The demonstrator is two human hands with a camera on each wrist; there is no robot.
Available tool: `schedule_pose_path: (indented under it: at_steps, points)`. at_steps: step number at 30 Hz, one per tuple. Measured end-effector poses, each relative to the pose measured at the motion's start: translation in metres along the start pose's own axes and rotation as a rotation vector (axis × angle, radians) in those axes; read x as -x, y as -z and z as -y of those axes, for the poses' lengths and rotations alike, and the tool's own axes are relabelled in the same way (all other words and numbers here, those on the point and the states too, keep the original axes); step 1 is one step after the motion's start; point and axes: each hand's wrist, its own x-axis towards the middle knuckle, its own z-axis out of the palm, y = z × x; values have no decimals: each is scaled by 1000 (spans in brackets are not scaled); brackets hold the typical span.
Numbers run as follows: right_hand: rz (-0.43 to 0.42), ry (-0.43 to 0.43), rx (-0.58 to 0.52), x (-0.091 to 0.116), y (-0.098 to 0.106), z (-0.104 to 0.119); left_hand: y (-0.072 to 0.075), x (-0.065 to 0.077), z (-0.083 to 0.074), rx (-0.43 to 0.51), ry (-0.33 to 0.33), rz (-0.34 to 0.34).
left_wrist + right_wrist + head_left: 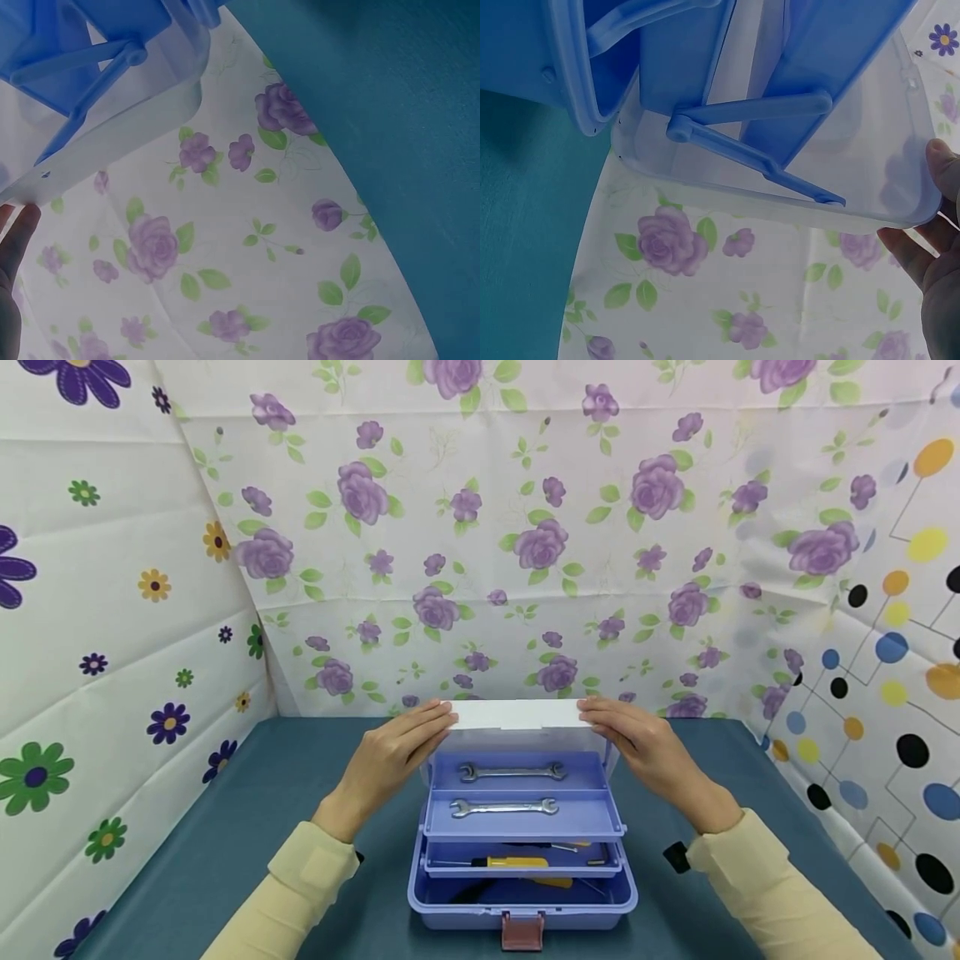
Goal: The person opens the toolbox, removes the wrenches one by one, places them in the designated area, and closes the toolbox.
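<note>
while left hand [386, 760] and right hand [660, 752] clamp fingers on one lid [516, 714], two wrenches [507, 807] lie in one blue toolbox [457, 920].

The toolbox [522, 829] is periwinkle blue with a white lid [517, 714] and reddish-brown latch [522, 933], the bench [225, 843] teal, the curtain [487, 560] white with purple roses.

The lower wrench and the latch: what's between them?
In the head view, a yellow screwdriver lies between the lower wrench and latch, plus tray edges and partly hidden tools.
</note>
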Motion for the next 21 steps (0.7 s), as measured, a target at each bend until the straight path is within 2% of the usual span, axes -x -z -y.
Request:
schedule_pose_path:
  at_steps: [7,12,18,21]
  points:
    - [-13,5,2,-4,-1,-1,-2,6,1,-9,25,-13]
    - [-15,-10,-2,-4,-1,-2,-4,10,1,-7,88,-50]
    - [-19,-26,-1,-4,-1,-5,-4,17,-1,30,254,-66]
    - [-14,-25,-2,-5,-2,-5,-5,22,-1,95,367,-73]
